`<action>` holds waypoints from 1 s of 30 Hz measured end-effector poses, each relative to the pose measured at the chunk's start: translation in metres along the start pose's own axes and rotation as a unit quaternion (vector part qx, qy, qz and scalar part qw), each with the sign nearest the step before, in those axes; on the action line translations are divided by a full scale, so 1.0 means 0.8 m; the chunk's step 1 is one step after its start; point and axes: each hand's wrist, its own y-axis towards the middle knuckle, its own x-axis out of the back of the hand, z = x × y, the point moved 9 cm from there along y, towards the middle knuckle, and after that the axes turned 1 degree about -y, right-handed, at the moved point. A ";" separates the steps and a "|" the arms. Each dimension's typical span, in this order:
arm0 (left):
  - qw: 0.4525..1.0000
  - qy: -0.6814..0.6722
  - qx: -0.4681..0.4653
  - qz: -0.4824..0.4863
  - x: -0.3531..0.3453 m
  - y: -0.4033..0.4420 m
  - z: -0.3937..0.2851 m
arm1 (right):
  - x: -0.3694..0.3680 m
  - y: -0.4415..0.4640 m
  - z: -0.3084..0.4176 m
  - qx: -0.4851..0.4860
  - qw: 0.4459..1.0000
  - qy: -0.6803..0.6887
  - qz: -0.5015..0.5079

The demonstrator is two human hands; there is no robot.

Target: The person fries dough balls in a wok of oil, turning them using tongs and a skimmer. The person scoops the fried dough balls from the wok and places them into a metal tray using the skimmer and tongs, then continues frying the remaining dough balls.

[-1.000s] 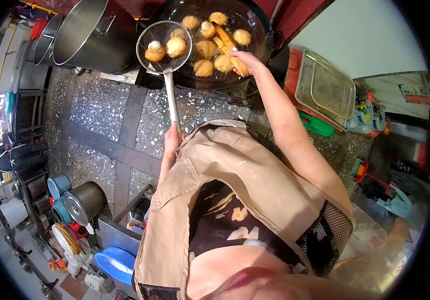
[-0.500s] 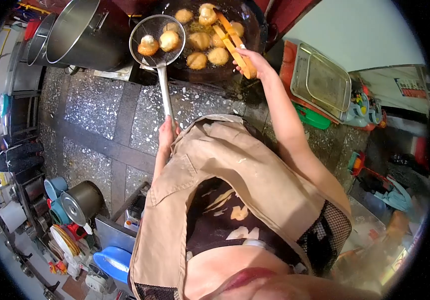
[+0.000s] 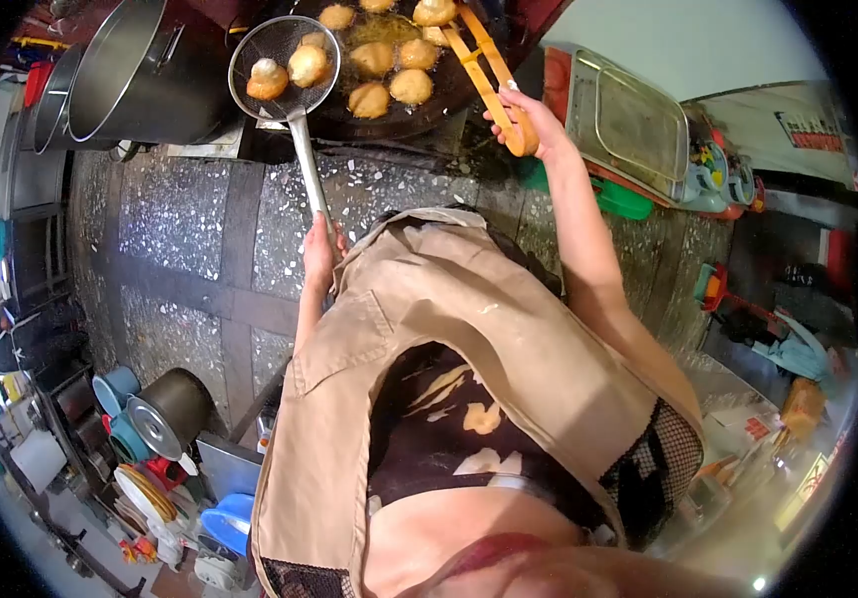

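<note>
My left hand (image 3: 319,251) is closed around the metal handle of a round mesh strainer (image 3: 309,174), whose bowl sits over the left side of a dark wok (image 3: 461,100). Two golden fried balls (image 3: 307,66) lie in the mesh. My right hand (image 3: 537,122) grips wooden tongs (image 3: 492,95) that reach over the oil. At their tips is a pale-topped fried ball (image 3: 435,12), apparently pinched between them. Several browned balls (image 3: 411,87) float in bubbling oil near the tongs.
Tall metal pots (image 3: 115,75) stand left of the wok. To the right is a rectangular metal tray (image 3: 633,125), with a green container (image 3: 623,199) beside it. A lidded pot (image 3: 175,409) and a blue basin (image 3: 228,520) are at the lower left, above the speckled floor (image 3: 170,214).
The whole view has shifted, so the wok and strainer appear higher and further left. The tongs and the ball at their tips have moved right across the wok.
</note>
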 end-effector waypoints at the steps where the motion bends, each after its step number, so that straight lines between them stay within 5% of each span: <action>1: 1.000 0.003 -0.001 0.003 0.000 0.000 -0.001 | 0.000 -0.003 -0.002 0.003 1.000 0.003 -0.003; 9: 0.994 0.105 -0.033 0.023 -0.014 -0.006 -0.016 | 0.006 -0.012 -0.016 0.008 0.999 0.029 -0.022; 24: 0.996 0.075 -0.040 0.034 -0.084 -0.004 -0.029 | -0.020 -0.008 -0.035 -0.038 0.996 0.079 -0.027; 30: 0.995 0.071 -0.060 -0.030 -0.130 -0.018 -0.027 | 0.004 0.022 -0.015 -0.048 0.992 0.082 0.085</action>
